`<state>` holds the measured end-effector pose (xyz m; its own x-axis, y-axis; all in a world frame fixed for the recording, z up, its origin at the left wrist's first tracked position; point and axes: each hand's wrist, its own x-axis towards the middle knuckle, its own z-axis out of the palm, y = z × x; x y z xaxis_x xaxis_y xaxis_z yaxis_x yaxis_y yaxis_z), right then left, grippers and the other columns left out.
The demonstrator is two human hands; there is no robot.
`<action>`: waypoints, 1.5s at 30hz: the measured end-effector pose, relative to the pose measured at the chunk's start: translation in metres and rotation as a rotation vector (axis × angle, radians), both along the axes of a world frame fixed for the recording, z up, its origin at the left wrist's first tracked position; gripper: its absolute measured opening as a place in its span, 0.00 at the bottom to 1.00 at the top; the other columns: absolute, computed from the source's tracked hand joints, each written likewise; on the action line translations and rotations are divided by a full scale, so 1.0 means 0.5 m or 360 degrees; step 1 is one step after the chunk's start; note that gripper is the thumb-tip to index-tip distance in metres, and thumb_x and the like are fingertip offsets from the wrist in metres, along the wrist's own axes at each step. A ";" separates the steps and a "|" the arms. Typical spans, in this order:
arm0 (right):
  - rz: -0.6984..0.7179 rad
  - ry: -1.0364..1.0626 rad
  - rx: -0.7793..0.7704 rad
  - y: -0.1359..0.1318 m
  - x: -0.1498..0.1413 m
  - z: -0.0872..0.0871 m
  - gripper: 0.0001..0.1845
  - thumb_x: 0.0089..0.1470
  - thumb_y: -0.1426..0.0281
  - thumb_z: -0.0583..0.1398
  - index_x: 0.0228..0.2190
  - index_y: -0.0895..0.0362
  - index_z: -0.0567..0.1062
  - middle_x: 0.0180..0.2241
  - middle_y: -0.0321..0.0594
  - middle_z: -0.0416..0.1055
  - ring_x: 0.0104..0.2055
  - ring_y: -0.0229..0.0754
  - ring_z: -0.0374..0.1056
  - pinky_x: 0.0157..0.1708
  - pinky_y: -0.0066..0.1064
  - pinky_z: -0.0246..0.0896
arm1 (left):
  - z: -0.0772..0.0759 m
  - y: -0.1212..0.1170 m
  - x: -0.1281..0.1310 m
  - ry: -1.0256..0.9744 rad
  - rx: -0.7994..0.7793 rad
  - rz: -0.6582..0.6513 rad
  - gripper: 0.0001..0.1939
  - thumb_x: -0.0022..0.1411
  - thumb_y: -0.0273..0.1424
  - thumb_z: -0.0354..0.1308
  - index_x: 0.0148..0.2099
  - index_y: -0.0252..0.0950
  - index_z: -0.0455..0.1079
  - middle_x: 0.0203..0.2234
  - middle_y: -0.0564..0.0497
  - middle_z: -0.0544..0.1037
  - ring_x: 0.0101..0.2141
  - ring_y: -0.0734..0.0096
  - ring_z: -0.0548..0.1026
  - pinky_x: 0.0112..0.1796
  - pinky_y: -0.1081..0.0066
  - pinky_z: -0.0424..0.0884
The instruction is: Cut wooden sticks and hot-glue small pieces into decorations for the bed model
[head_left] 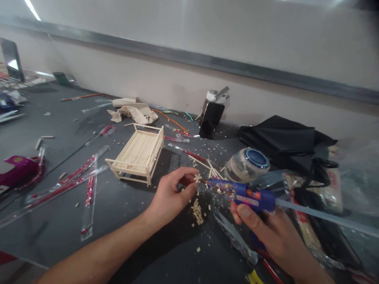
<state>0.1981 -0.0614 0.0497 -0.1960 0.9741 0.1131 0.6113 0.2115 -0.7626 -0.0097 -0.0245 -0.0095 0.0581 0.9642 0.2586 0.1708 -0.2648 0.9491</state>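
Note:
Between the thumb and fingers of my left hand (174, 193) is a small flower-shaped piece (197, 178) of pale wood. My right hand (272, 230) is wrapped around a blue hot glue gun (245, 195), its nozzle pointing left at the small piece. Whether the nozzle touches it I cannot tell. A long translucent glue stick (322, 219) sticks out of the gun's back. Just below my left fingertips lies a pile of short cut stick pieces (197, 212). To the left of that hand stands a miniature bed (137, 150) built from pale sticks.
Behind the glue gun is a clear jar (247, 163) with a blue lid. A phone (211, 120) leans upright near the wall, beside a black bag (284, 140). Plastic wrappers (90, 189) and a crumpled cloth (136, 112) lie leftward. Yellow handles (254, 277) show at the front.

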 end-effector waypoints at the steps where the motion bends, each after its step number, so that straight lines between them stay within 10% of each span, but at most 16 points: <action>1: -0.0012 -0.0001 -0.0009 0.000 0.000 0.000 0.19 0.58 0.54 0.55 0.23 0.51 0.75 0.22 0.36 0.75 0.27 0.45 0.71 0.33 0.35 0.67 | 0.000 0.000 0.000 0.0007 -0.0002 0.0002 0.12 0.57 0.26 0.59 0.45 0.35 0.73 0.28 0.52 0.77 0.30 0.74 0.74 0.33 0.73 0.72; 45: 0.0003 -0.0030 0.0065 -0.001 0.002 -0.004 0.21 0.60 0.55 0.54 0.21 0.51 0.72 0.20 0.33 0.73 0.26 0.42 0.69 0.30 0.30 0.66 | 0.003 0.000 0.000 0.0134 0.0155 -0.0002 0.11 0.56 0.23 0.60 0.44 0.34 0.73 0.29 0.53 0.78 0.30 0.76 0.75 0.34 0.75 0.72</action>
